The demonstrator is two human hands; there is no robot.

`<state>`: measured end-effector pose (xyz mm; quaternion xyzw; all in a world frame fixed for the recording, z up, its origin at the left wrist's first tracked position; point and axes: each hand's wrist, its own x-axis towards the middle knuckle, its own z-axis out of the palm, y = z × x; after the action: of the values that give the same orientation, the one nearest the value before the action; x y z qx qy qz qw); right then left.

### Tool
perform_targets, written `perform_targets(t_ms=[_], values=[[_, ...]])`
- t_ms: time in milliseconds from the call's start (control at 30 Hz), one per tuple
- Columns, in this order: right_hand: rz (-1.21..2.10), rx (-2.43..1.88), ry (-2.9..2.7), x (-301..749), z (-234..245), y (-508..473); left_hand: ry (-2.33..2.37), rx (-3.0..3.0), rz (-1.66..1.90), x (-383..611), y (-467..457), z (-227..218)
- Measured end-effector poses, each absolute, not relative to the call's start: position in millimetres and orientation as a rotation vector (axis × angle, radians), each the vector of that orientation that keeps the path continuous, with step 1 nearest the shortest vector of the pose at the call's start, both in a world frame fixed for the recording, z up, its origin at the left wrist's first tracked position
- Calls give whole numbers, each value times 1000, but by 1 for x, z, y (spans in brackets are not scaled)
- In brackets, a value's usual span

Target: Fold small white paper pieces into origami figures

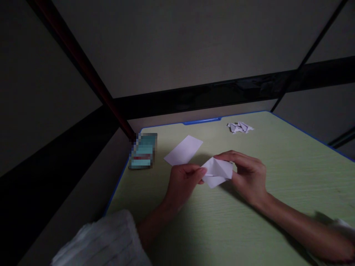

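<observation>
Between my two hands, a little above the table, is a partly folded white sheet of paper with creases and raised flaps. My left hand pinches its left edge, thumb on top. My right hand grips it from the right, with fingers at the top edge and the thumb near the lower right corner, partly hidden. Just beyond my left hand a flat white paper rectangle lies on the table.
A phone with a blurred screen lies by the left edge of the pale green table, which has a blue rim. Several small folded paper pieces sit together at the back right. A blue handle-like strip is at the far edge, before a wall.
</observation>
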<state>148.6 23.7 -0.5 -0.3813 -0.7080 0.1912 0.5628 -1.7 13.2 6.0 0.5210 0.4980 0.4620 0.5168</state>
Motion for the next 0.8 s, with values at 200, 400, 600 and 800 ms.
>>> perform_targets(t_ms=[200,400,600,800], values=[[411,-829,-1761,146,2,26,1159,1364,1018,0,14,3],[448,-790,-1819,145,2,26,1082,1417,994,-2,16,-4],[473,-785,-1891,144,3,27,1170,1434,984,-2,15,2],[394,-734,-2001,147,0,29,1216,1463,996,-2,15,1]])
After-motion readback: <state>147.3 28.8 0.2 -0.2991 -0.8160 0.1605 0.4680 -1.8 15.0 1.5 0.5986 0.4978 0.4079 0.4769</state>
